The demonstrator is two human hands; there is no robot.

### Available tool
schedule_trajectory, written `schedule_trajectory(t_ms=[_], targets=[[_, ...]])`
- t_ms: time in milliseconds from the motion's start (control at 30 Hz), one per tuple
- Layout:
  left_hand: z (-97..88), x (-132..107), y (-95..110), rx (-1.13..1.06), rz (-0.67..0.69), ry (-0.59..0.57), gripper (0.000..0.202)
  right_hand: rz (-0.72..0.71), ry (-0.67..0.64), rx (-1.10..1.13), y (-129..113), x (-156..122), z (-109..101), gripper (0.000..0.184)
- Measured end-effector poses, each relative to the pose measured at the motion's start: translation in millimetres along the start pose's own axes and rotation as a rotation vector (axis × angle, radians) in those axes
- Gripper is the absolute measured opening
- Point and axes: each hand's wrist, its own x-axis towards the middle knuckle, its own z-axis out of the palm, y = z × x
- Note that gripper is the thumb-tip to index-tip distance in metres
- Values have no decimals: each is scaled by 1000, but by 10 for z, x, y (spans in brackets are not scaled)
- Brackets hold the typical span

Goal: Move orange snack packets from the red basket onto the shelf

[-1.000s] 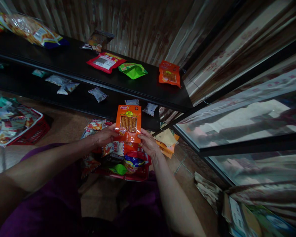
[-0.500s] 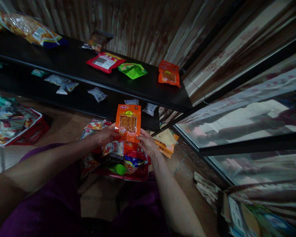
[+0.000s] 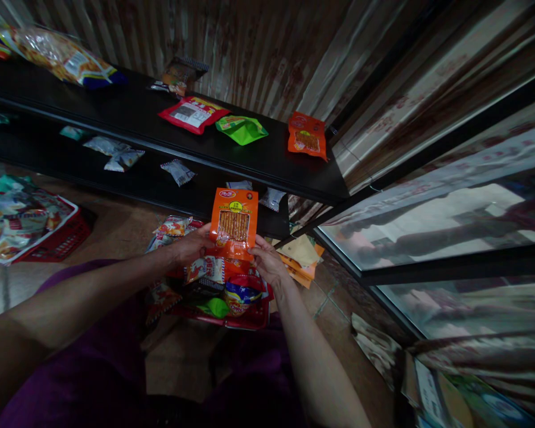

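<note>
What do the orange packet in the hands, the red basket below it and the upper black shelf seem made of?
Orange packet: probably glossy plastic film; light glints near its lower edge.
Red basket: likely rigid plastic, shiny along its rim.
Black shelf: smooth, faint sheen; coated board or metal, can't tell.

From my fingers I could reach over the front edge of the long black upper shelf, where bare surface runs between the shiny green plastic pouch and the flat orange packet near its right end. That same edge overhangs the black lower shelf. Rightward, a black-framed glass panel bars me; below, a heaped red plastic basket does.
</note>
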Motion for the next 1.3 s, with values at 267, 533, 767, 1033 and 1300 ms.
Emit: schedule_trajectory(t_ms=[267,533,767,1033,1300], targets=[[27,2,9,-9,-7,22,65,10,13,4,9,7,-22,41],[31,-14,23,32,-36,48,51,-13,16,0,20,7,-17,41],[54,-23,30,45,-9,43,45,-21,15,-1,16,-1,-14,40],[1,24,-20,47,2,51,45,-12,-10,-11,24,3,-18,42],[40,-2,7,20,2,78,45,-26,-7,-41,45,15,-40,39]])
